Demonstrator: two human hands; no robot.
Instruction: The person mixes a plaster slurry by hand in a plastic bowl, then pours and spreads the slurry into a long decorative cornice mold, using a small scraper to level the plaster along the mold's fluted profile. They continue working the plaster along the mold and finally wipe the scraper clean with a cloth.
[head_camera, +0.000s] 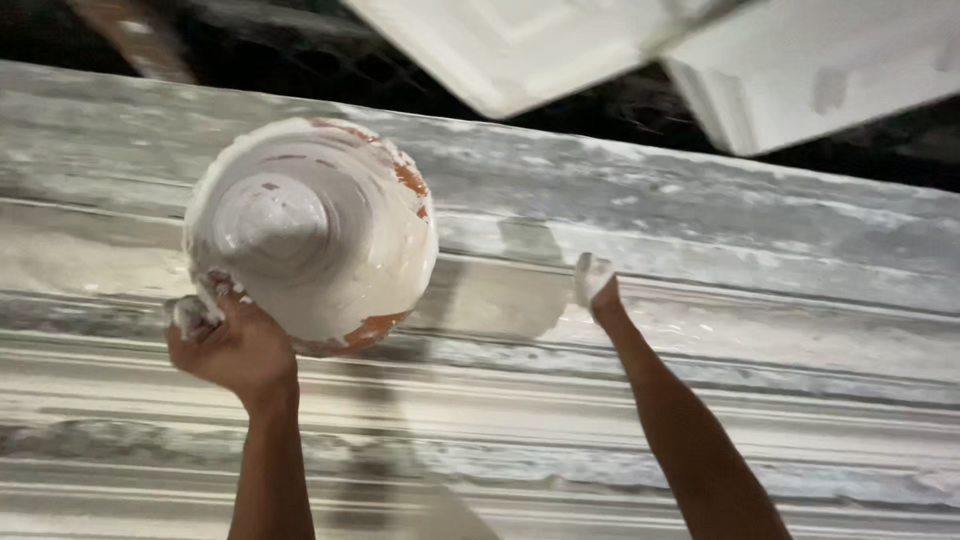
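My left hand (232, 345) grips the rim of a round orange bowl (310, 230) that is coated with white plaster and tipped so its inside faces me. My right hand (593, 283), covered in wet white plaster, presses against a long ridged plaster moulding (700, 400) that runs across the whole view. The fingers of that hand lie flat on a smooth band of the moulding, and I cannot see anything held in them. Both forearms reach up from the bottom edge.
Two white plaster panels (520, 45) (820, 70) lie at the top against a dark background. A brown wooden strip (135, 35) shows at the top left. The moulding's grooves run left to right.
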